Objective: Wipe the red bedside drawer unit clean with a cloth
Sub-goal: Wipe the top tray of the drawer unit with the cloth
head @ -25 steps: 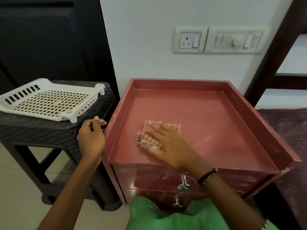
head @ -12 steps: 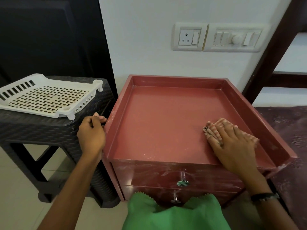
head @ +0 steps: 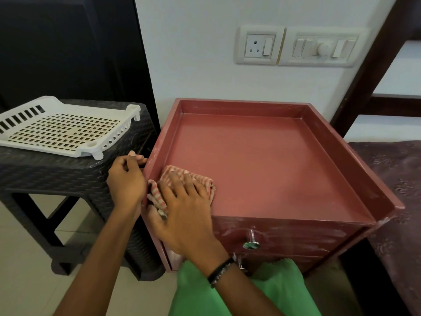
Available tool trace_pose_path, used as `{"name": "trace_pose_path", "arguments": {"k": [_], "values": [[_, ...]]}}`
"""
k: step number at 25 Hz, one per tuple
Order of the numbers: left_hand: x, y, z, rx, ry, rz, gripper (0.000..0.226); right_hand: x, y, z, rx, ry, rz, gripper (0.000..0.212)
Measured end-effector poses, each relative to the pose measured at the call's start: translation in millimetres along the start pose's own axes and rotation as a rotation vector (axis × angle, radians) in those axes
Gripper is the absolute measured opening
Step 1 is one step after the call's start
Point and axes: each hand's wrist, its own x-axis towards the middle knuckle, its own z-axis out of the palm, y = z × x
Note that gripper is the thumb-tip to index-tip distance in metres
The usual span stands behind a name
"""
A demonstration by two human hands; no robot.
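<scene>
Since half-second back, right hand (head: 182,201) swept striped cloth (head: 205,179) from right edge to front-left corner of red drawer unit (head: 262,160), palm flat pressing. Left hand (head: 126,179) curled on left rim, bracing.

2 hands (head: 182,208), 1 striped cloth (head: 200,179), 1 red drawer unit (head: 262,160) with 2 metal knobs (head: 251,244) showing, 1 white perforated tray (head: 61,128), 1 dark stool (head: 68,176), 1 wall socket (head: 259,47), 1 switch panel (head: 323,49), 1 wristband (head: 222,271).
</scene>
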Motion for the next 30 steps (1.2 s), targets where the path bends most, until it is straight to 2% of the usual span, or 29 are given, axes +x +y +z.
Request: {"name": "trace_pose_path", "arguments": {"k": [2,6,8,11,17,19,27,30], "values": [[0.3,-0.9,-0.1,0.004,-0.001,0.003,0.029,-2.2,3.5,1.8,-0.014,-0.010,-0.067,0.056],[3.2,-2.7,-0.5,0.005,-0.015,0.005,0.028,-15.5,32.9,-9.1,-0.024,-0.046,-0.343,0.057],[2.4,-1.8,-0.8,0.011,-0.010,-0.009,0.029,-24.8,52.4,-20.1,0.019,-0.065,-0.386,0.055],[0.7,-0.2,-1.5,-0.002,-0.003,-0.039,0.029,-48.6,86.7,-38.7,0.056,-0.062,-0.291,0.055],[0.3,0.7,-0.5,0.005,0.012,-0.061,0.028,-98.9,196.2,-99.5,-0.066,0.184,0.174,0.058],[0.5,0.1,-0.5,-0.005,0.002,-0.073,0.029,-108.5,213.3,-113.2,-0.100,0.204,0.276,0.061],[-0.4,1.4,1.6,0.001,0.014,-0.073,0.029,-125.4,157.0,-99.6,0.000,0.285,0.357,0.057],[-1.9,2.9,1.5,0.017,0.018,-0.079,0.028,-120.7,121.2,-92.9,0.272,0.198,0.339,0.042]]}}
